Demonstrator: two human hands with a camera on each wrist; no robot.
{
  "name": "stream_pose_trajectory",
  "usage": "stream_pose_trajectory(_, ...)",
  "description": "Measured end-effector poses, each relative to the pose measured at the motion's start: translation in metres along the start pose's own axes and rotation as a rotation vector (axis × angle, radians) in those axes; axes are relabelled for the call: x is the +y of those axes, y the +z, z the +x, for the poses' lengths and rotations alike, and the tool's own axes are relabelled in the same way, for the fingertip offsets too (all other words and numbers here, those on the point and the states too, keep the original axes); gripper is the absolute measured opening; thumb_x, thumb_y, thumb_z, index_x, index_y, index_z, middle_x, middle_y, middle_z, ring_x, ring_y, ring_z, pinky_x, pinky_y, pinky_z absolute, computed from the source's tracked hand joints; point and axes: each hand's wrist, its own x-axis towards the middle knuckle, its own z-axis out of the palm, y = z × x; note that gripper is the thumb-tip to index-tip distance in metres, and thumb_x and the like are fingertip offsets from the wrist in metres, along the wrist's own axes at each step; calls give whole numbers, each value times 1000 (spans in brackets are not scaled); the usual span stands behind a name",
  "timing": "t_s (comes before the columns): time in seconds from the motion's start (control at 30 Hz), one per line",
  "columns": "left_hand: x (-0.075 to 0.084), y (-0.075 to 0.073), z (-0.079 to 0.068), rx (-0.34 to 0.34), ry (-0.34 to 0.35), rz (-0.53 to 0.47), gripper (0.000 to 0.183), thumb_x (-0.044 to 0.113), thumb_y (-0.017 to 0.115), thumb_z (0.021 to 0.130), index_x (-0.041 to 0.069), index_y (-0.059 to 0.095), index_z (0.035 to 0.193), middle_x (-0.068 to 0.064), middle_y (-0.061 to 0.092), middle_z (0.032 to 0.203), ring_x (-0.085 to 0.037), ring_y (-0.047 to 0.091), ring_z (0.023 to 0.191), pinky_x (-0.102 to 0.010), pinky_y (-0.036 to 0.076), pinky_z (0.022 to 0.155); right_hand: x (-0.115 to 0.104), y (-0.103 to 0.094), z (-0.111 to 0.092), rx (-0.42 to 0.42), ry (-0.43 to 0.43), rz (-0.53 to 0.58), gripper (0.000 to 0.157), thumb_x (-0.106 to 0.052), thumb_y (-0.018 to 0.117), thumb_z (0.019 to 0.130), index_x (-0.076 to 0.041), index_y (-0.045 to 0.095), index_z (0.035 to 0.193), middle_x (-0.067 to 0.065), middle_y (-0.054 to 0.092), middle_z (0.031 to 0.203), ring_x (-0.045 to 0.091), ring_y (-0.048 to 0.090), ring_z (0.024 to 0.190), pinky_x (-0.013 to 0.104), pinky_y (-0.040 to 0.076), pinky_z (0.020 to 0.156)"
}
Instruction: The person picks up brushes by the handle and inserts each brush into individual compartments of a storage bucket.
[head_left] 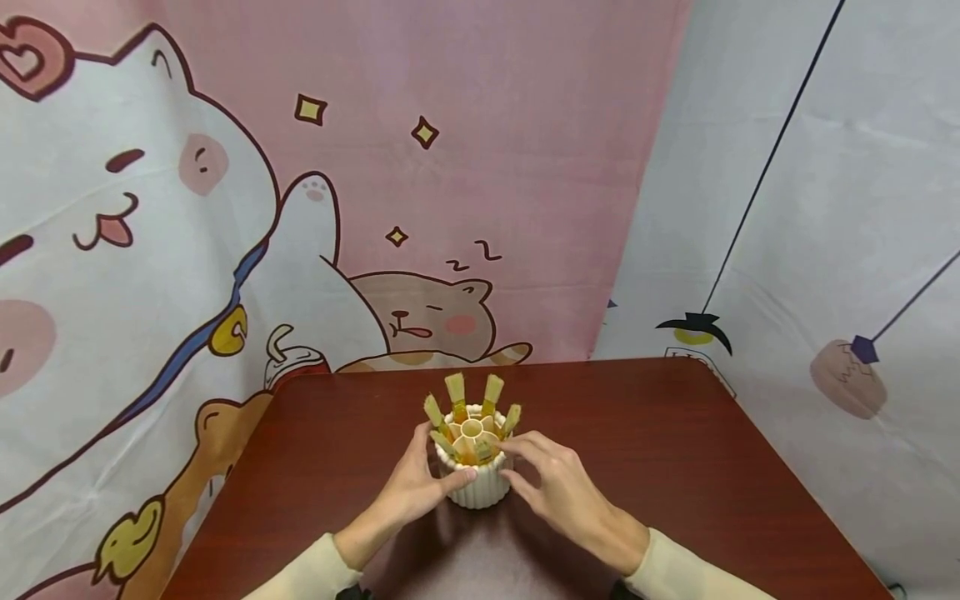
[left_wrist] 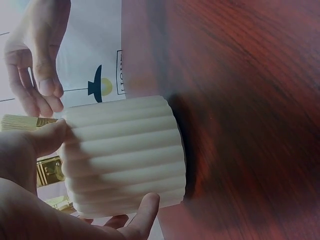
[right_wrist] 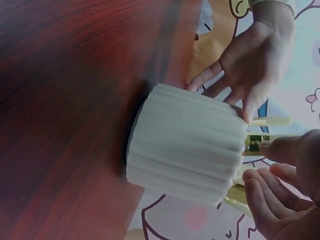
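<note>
A white ribbed round holder [head_left: 480,492] stands upright on the table, its top divided into compartments around a central ring. Several paintbrushes [head_left: 455,388] with pale bristles and gold ferrules stick up from it, bristles upward. My left hand [head_left: 412,487] holds the holder's left side, thumb at the front rim and fingers along the wall. At the right front rim is my right hand [head_left: 558,483], its index fingertip beside the front paintbrush [head_left: 482,452] and thumb apart from the index finger. The right wrist view shows its thumb close to a brush ferrule [right_wrist: 254,143]. Brush handles are hidden inside.
The dark red-brown wooden table [head_left: 637,417] has a wood grain and runs back to a hanging cloth [head_left: 540,183] printed with cartoon animals. A pale cloth panel [head_left: 810,208] with drawn lamps hangs along the right side.
</note>
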Motion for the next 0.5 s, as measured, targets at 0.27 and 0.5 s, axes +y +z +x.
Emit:
stream_pose_trajectory(0.27,-2,1,0,27,15,29,92,42,84,73,12,32,143,-6,57,118,-23,59,99,-48,48,82,7,-21,-7,102,1,-25,42,-7,82,75,-20,68,112,-3,65,103,13,64,93,23,49,81)
stream_pose_trajectory(0.5,-7,-1,0,32,25,47,94,45,83,73,14,31,145,-9,53,126,-25,58,107,-48,50,84,22,-34,-19,146,46,-72,40,-9,82,76,-22,69,111,-5,66,101,13,64,92,22,47,81)
